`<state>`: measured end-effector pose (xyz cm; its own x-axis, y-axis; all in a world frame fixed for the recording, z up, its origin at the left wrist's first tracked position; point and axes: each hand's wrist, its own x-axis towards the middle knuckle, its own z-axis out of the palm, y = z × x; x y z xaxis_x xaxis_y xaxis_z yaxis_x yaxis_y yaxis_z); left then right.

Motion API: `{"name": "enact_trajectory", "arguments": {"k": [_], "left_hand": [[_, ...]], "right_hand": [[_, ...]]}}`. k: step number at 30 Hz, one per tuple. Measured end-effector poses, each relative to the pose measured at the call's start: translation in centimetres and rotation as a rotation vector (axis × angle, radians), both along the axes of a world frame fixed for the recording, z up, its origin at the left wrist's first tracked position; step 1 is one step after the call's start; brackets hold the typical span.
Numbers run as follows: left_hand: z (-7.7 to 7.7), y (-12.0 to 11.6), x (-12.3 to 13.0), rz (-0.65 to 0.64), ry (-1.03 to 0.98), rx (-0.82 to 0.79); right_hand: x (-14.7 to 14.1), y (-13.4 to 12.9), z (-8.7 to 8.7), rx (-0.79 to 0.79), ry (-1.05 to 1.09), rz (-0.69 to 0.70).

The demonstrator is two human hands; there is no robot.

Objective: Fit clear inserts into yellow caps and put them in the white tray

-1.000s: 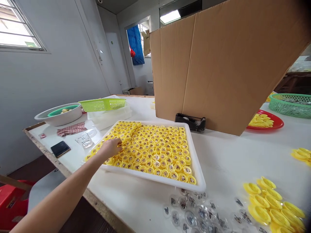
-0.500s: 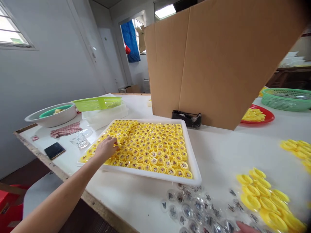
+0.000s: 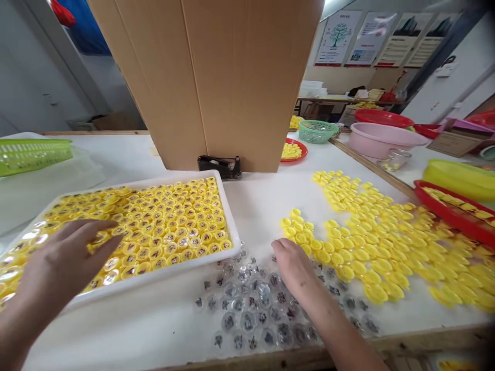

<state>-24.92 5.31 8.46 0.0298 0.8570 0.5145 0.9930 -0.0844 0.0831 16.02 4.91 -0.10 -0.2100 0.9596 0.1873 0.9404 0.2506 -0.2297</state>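
Left grip (image 3: pixel 65 252): open, fingers spread and lying across the yellow caps (image 3: pixel 166 232) packed in a white tray (image 3: pixel 228 221), with nothing visibly held. Right grip (image 3: pixel 292 265): fingers loosely curled above the table (image 3: pixel 255 206), with clear plastic domes (image 3: pixel 247 309) scattered beneath and to its left, loose yellow caps (image 3: pixel 379 252) just beside it on the right, and the tray to its left; whether it has hold of anything cannot be told. Ahead of both grips: a cardboard box (image 3: pixel 204 77) standing upright, a black tape dispenser (image 3: pixel 219 167) at its foot.
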Motion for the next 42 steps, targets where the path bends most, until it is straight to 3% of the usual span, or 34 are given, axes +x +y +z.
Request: {"name": "enact_trajectory", "arguments": {"k": [2,4,6,8,12,15,20,23,26,28,33,38,42], "left_hand": [[0.8,-1.3,4.4,-0.156,-0.037,0.068],[0.5,-2.9,7.8,-0.338,-0.117,0.098],[-1.2,-4.7,9.8,-0.501,-0.197,0.058],[-3.9,-6.2,10.8,-0.589,-0.237,-0.044],[-10.5,-7.3,11.2,-0.513,-0.173,-0.206],[-14.0,-6.5,11.9,-0.446,-0.134,-0.256],[-16.6,-5.6,14.6,-0.422,-0.118,-0.239],[-17.3,-6.0,16.2,-0.507,-0.109,-0.198],[-17.1,-6.6,17.6,-0.618,-0.140,-0.178],[-16.1,-6.9,18.4,-0.638,-0.182,-0.186],[-11.0,-5.3,20.7,-0.652,-0.230,-0.229],[-6.2,1.9,25.9,-0.679,-0.124,-0.370],[-5.3,8.7,31.5,-0.703,-0.059,-0.497]], "right_hand": [[-1.3,1.6,0.2,-0.024,-0.034,0.046],[-2.6,2.9,0.3,-0.051,-0.039,0.118],[-3.7,3.8,0.0,-0.083,-0.021,0.187],[-4.7,4.5,-0.3,-0.108,0.006,0.244],[-5.7,4.7,-1.1,-0.124,0.051,0.315],[-5.6,3.8,-1.5,-0.117,0.060,0.337],[-3.8,0.0,-1.8,-0.068,0.084,0.346],[-2.5,-2.4,-2.0,-0.011,0.146,0.285],[-1.5,-4.1,-2.2,0.063,0.258,0.194],[-0.9,-4.8,-2.5,0.119,0.359,0.119],[0.5,-5.2,-3.4,0.230,0.674,-0.041],[1.3,-5.2,-3.5,0.220,0.931,-0.102],[1.4,-5.5,-3.1,0.203,1.008,-0.098]]}}
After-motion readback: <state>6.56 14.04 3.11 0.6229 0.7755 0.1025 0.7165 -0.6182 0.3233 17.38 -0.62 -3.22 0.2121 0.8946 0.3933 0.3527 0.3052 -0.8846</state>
